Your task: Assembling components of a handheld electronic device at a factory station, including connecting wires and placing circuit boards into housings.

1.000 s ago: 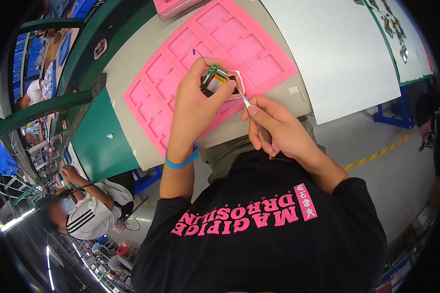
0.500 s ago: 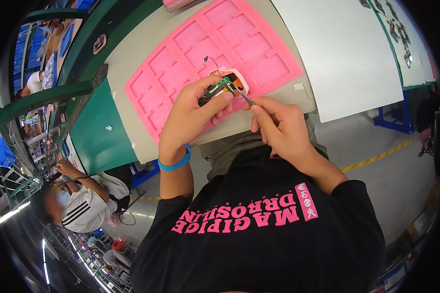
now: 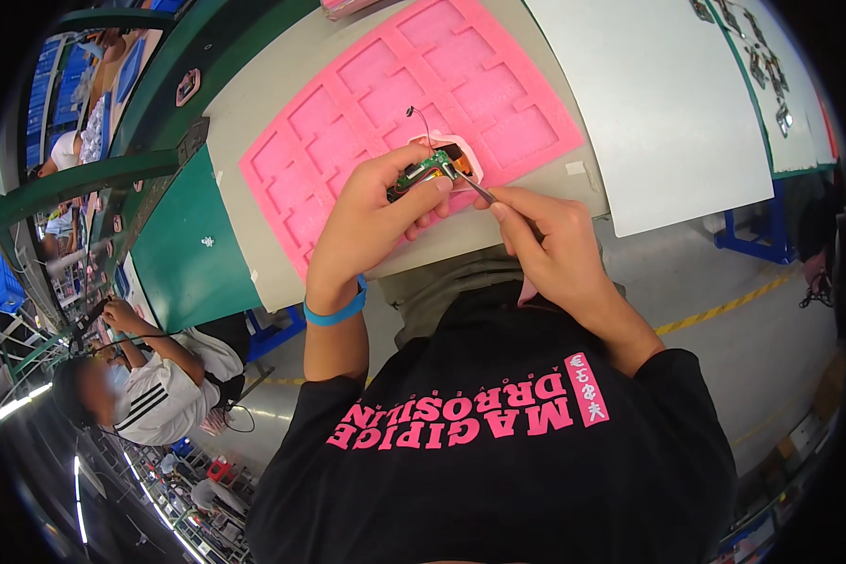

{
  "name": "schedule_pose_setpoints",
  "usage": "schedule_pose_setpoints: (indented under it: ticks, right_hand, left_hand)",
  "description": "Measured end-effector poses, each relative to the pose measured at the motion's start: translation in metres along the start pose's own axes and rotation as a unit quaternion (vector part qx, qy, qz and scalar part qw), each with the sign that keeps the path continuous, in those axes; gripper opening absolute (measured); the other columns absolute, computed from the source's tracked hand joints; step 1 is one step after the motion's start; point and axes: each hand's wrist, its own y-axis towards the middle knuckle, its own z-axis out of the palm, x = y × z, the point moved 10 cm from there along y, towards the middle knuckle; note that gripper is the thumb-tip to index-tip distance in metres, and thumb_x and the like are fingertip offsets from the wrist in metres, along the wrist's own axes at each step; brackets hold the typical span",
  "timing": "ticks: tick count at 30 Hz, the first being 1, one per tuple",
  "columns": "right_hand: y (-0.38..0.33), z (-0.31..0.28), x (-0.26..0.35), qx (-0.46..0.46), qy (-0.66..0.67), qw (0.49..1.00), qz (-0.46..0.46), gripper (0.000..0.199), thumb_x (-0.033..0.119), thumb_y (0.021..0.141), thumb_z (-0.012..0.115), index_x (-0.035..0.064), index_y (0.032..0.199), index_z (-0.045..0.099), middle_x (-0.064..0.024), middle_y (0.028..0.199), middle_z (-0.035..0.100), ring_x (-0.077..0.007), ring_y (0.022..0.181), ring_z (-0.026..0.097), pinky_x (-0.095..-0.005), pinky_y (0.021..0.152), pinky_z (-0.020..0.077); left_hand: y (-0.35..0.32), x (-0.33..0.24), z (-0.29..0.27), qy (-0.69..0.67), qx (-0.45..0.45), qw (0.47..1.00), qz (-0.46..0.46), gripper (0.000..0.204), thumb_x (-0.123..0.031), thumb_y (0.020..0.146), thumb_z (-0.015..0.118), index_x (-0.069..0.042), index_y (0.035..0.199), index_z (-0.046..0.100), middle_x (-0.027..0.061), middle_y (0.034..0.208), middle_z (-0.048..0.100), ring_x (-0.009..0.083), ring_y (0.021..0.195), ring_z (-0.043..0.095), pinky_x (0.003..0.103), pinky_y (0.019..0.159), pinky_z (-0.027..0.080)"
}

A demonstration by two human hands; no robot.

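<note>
Above the near edge of a pink foam tray (image 3: 321,120), my left hand (image 3: 371,211) grips a small electronic device with a green circuit board (image 3: 430,169). The device's pale pink shell (image 3: 475,167) shows behind the board, with an orange flex strip inside. A thin dark wire with a small black end (image 3: 411,112) sticks up from it. My right hand (image 3: 553,230) pinches metal tweezers (image 3: 480,191), and their tip reaches in at the right side of the board. Whether the tweezers hold a part is too small to tell.
A white sheet (image 3: 663,103) covers the table to the right, with several small parts (image 3: 766,61) beyond it. On the left lie a green mat (image 3: 193,254) and a dark green frame (image 3: 94,183). A co-worker in a white shirt (image 3: 164,399) sits at the left.
The device and its wire have shifted slightly to the right. My right hand has turned a little, and the tweezers still point at the board.
</note>
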Motion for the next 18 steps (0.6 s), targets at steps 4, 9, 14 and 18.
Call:
schedule_pose_setpoints:
  ticks: [4,9,14,18]
  right_hand:
    - [0.003,-0.003,0.002,0.016,0.003,1.0,0.003,0.02,0.0,0.104,0.06,-0.0032,0.115,0.077,0.0012,0.064,0.053,-0.0096,0.057,0.044,-0.0249,0.054,0.0346]
    - [0.006,-0.004,0.001,0.047,0.015,0.999,0.02,0.021,-0.001,0.104,0.06,-0.003,0.115,0.077,0.0009,0.064,0.053,-0.0099,0.058,0.044,-0.0251,0.054,0.0338]
    - [0.009,-0.01,0.003,0.069,-0.004,0.996,0.047,0.022,-0.001,0.102,0.06,-0.0021,0.117,0.076,-0.0002,0.069,0.06,-0.0109,0.061,0.047,-0.0252,0.057,0.0363]
    - [0.009,-0.02,-0.003,0.088,-0.012,0.988,0.124,0.025,-0.003,0.098,0.063,-0.0008,0.119,0.076,-0.0021,0.077,0.069,-0.0113,0.067,0.052,-0.0245,0.06,0.0393]
  left_hand:
    - [0.0,-0.001,0.001,0.004,-0.005,1.0,-0.001,0.018,-0.009,0.102,0.067,0.0,0.117,0.072,0.002,0.082,0.069,0.0066,0.066,0.054,0.021,0.056,0.043]
    - [0.003,-0.004,0.003,0.023,-0.023,0.999,-0.001,0.016,-0.007,0.102,0.065,0.001,0.115,0.072,0.0033,0.077,0.068,0.0076,0.063,0.054,0.021,0.054,0.042]
    - [0.009,-0.008,0.008,0.045,-0.054,0.998,0.003,0.016,-0.01,0.102,0.066,0.0,0.11,0.074,0.0032,0.074,0.068,0.0075,0.061,0.055,0.02,0.053,0.043]
    - [0.015,-0.015,0.012,0.059,-0.041,0.997,0.022,0.024,-0.017,0.107,0.063,0.002,0.117,0.073,0.0033,0.068,0.067,0.0087,0.052,0.054,0.02,0.046,0.039]
